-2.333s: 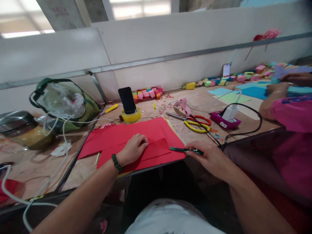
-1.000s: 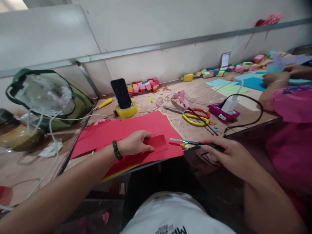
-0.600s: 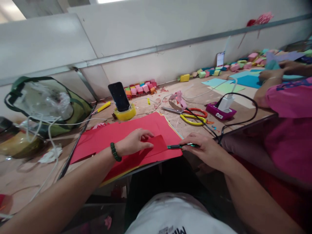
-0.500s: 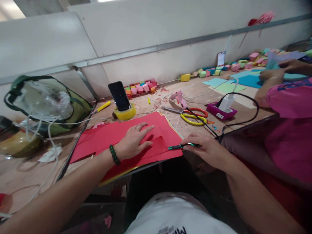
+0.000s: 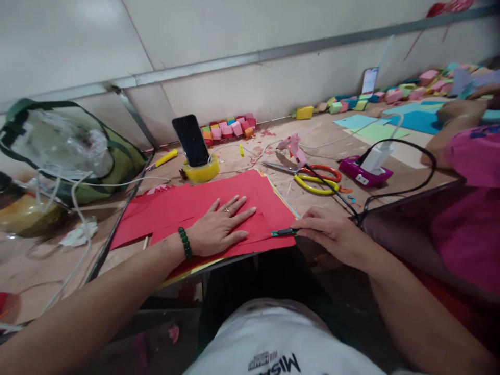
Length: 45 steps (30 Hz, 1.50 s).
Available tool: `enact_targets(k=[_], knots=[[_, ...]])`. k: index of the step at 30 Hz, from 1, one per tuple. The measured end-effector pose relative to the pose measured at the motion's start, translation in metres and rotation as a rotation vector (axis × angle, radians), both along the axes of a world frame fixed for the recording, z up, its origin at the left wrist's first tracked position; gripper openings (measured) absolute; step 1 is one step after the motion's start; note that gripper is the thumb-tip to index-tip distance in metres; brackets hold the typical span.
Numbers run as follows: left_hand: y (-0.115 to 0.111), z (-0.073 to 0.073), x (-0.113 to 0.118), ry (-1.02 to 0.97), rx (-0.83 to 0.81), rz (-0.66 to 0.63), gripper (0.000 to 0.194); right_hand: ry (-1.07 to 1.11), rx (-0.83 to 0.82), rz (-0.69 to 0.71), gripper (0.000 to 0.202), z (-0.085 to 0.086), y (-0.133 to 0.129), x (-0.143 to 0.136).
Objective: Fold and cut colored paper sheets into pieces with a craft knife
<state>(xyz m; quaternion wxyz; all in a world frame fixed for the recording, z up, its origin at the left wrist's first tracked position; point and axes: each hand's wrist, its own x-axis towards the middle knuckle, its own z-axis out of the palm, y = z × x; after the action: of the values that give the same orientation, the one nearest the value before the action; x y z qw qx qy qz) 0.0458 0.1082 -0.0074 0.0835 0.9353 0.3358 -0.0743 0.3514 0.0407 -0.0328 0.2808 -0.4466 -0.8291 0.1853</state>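
My left hand (image 5: 219,229) lies flat with fingers spread on a stack of red paper (image 5: 242,192) at the table's front edge. A ring and a green bead bracelet are on it. My right hand (image 5: 328,232) is closed around a slim green and black utility knife (image 5: 284,233), whose front end rests on the right side of the red sheets. Whether the blade is out I cannot tell. Yellowish sheets peek out under the red ones. Beyond my right hand are scissors (image 5: 318,179) with red and yellow handles and a pink glue gun (image 5: 295,149).
A phone (image 5: 191,140) leans in a yellow tape roll (image 5: 201,169). Left are a yellow cutter (image 5: 166,158) and a green bag (image 5: 128,161). A purple power strip (image 5: 365,171) with cables sits right, beside a co-worker's pink sleeve (image 5: 474,156). Small paper blocks (image 5: 230,129) line the wall.
My left hand has flattened onto the red paper with its fingers spread wider. The raised red sheet now lies flatter. The knife stays in my right hand near the sheet's right side.
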Motion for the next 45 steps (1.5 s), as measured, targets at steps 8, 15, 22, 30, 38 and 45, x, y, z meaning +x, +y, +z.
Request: enact_targets(k=[8, 15, 22, 30, 38, 45], knots=[[0.001, -0.002, -0.001, -0.002, 0.001, -0.001, 0.061, 0.037, 0.014, -0.015, 0.028, -0.002, 0.000, 0.005], [0.000, -0.001, 0.000, 0.004, -0.003, 0.005, 0.061, 0.006, 0.019, -0.007, 0.032, 0.005, -0.002, 0.010], [0.000, -0.001, 0.000, 0.002, -0.001, 0.006, 0.061, 0.008, 0.069, -0.052, 0.033, 0.005, -0.007, 0.011], [0.000, 0.000, 0.000, -0.002, -0.006, 0.008, 0.061, 0.031, 0.061, -0.008, 0.029, 0.003, -0.006, 0.007], [0.000, 0.000, 0.001, -0.003, -0.002, 0.006, 0.061, 0.020, 0.033, 0.023, 0.028, 0.000, -0.002, 0.002], [-0.001, 0.002, 0.000, -0.006, -0.016, 0.014, 0.060, 0.038, 0.035, -0.008, 0.032, 0.002, -0.004, 0.002]])
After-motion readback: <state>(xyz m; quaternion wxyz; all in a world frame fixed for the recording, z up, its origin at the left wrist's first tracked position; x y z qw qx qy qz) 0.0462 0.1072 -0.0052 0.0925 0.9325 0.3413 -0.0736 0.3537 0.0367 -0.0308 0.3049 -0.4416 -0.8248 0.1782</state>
